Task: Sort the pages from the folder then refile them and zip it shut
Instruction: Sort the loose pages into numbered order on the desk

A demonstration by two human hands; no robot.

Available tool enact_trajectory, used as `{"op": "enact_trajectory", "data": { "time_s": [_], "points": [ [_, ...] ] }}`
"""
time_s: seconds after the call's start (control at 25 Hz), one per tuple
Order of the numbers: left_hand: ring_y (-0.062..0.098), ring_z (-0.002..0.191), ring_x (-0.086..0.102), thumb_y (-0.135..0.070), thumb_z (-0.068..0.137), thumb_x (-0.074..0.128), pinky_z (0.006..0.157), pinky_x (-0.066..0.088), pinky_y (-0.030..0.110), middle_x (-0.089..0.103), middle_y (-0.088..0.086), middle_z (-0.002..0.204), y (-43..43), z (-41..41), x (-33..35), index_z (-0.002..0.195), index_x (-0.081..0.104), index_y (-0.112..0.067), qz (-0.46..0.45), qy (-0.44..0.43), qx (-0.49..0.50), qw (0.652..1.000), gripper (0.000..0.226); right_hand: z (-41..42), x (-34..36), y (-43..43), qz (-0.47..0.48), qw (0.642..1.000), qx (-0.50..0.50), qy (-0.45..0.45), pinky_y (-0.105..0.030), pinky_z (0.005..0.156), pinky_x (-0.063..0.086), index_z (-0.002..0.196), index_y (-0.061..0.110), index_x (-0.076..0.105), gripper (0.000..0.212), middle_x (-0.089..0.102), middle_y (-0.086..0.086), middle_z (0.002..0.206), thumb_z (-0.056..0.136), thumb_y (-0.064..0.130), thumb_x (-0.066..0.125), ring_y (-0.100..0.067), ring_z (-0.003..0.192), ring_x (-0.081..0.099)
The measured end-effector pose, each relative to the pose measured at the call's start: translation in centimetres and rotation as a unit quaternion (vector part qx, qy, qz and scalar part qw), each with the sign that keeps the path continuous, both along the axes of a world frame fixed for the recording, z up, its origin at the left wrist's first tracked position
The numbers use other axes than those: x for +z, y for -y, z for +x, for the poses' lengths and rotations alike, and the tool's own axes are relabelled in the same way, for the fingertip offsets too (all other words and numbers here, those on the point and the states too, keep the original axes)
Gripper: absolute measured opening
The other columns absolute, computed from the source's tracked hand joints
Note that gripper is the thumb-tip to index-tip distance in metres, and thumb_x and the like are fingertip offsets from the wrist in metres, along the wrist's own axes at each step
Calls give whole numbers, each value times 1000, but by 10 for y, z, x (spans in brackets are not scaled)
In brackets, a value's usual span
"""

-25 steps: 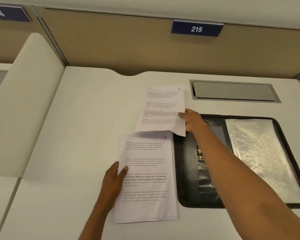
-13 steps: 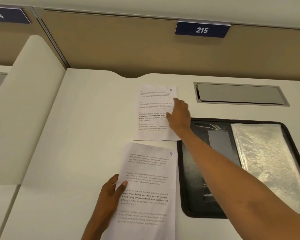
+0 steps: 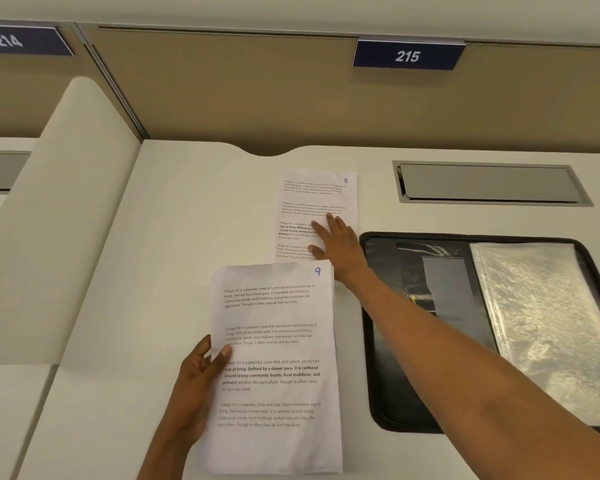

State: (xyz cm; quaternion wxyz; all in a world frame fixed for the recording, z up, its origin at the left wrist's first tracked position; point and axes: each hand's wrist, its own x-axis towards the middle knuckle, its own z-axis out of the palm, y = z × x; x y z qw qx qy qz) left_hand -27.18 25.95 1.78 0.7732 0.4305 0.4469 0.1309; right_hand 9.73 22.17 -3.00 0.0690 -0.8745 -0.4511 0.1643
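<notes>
A stack of printed pages (image 3: 278, 368), its top sheet marked 9, is held at its left edge by my left hand (image 3: 196, 382), thumb on top. Beyond it a single page marked 8 (image 3: 314, 202) lies flat on the white desk (image 3: 160, 237). My right hand (image 3: 336, 240) rests palm down on that page's lower right part, fingers spread. The black zip folder (image 3: 392, 341) lies open to the right, with a clear plastic sleeve (image 3: 548, 323) in its right half. My right forearm crosses over the folder's left half.
A grey metal cable flap (image 3: 489, 183) is set into the desk behind the folder. A tan partition (image 3: 222, 98) with a "215" sign (image 3: 407, 55) closes off the back. A white divider panel (image 3: 59, 220) stands on the left.
My right hand laid page 8 flat on the desk beyond the stack and now presses on it with fingers spread. The stack in my left hand came slightly nearer.
</notes>
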Motion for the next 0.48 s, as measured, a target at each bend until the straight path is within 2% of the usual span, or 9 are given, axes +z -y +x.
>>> {"op": "enact_trajectory", "data": {
  "time_s": [0.08, 0.16, 0.24, 0.28, 0.32, 0.36, 0.4, 0.48],
  "points": [
    [45, 115, 69, -13, 103, 57, 102, 51, 66, 71, 22, 128, -1, 4, 0, 135, 61, -12, 5, 3, 9, 1000, 32, -5, 11, 4, 41, 999, -16, -19, -43, 128, 6, 164, 22, 17, 67, 4, -10, 172, 107, 48, 43, -26, 158, 5],
    [44, 116, 69, -13, 104, 57, 102, 51, 65, 71, 20, 128, -1, 8, 1, 135, 61, -12, 15, 10, 8, 1000, 32, -19, 30, 17, 176, 975, -88, -101, -43, 124, 25, 155, 15, 40, 54, 35, -11, 162, 107, 39, 49, -26, 151, 30],
    [43, 116, 69, -14, 104, 57, 102, 52, 63, 71, 20, 129, 2, 9, 2, 136, 61, -12, 21, 16, 10, 1000, 32, -44, 55, 41, 309, 895, -211, -244, -42, 104, 51, 127, 11, 62, 34, 66, -7, 127, 108, 36, 49, -24, 120, 62],
    [43, 115, 70, -14, 104, 57, 102, 52, 63, 71, 19, 128, 4, 10, 3, 136, 61, -12, 23, 16, 12, 1000, 32, -60, 67, 56, 317, 846, -271, -332, -41, 93, 58, 116, 10, 67, 36, 73, -7, 110, 108, 40, 48, -23, 103, 70],
    [43, 115, 70, -14, 104, 57, 101, 52, 62, 71, 19, 128, 7, 9, 3, 136, 61, -12, 25, 15, 12, 1000, 31, -76, 76, 73, 292, 816, -300, -398, -39, 83, 62, 109, 10, 68, 43, 75, -7, 100, 107, 47, 46, -24, 91, 73],
    [42, 114, 70, -14, 104, 57, 100, 53, 62, 72, 19, 127, 11, 8, 3, 135, 61, -11, 26, 12, 14, 999, 31, -93, 82, 92, 253, 810, -300, -435, -36, 78, 63, 106, 12, 70, 46, 76, -6, 96, 105, 52, 46, -23, 86, 74],
    [42, 113, 71, -14, 104, 57, 99, 54, 62, 72, 19, 126, 16, 6, 2, 135, 62, -11, 27, 8, 16, 999, 31, -109, 82, 111, 217, 826, -281, -438, -34, 76, 63, 103, 14, 70, 44, 76, -4, 95, 102, 53, 51, -22, 86, 75],
    [40, 113, 71, -14, 105, 57, 98, 56, 59, 73, 17, 126, 26, 1, 1, 134, 62, -11, 27, 4, 15, 1000, 30, -136, 72, 141, 181, 858, -257, -405, -30, 76, 63, 99, 15, 70, 27, 74, 0, 94, 94, 41, 70, -16, 87, 72]
  ]
}}
